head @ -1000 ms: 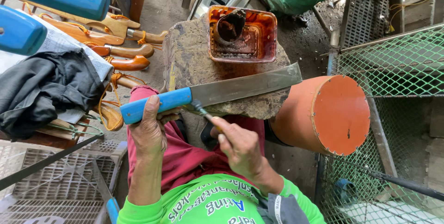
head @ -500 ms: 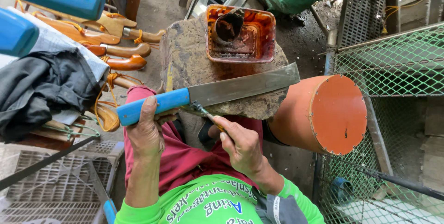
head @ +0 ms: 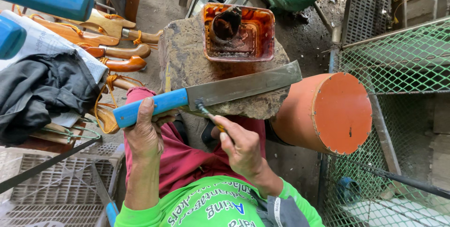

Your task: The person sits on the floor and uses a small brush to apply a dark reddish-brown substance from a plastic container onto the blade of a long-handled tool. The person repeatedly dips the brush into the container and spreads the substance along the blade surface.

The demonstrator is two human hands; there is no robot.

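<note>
The left hand [head: 144, 133] has its fingers [head: 148, 106] clenched around the blue handle of the big knife [head: 211, 93] lying across the stone block [head: 183, 63], while the right hand [head: 241, 145] pinches a small brush [head: 206, 112] whose tip touches the blade beside the handle.

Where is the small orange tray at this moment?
In the head view, the orange tray sits top centre on the far part of the stone block, just beyond the blade of the blue-handled knife.
</note>
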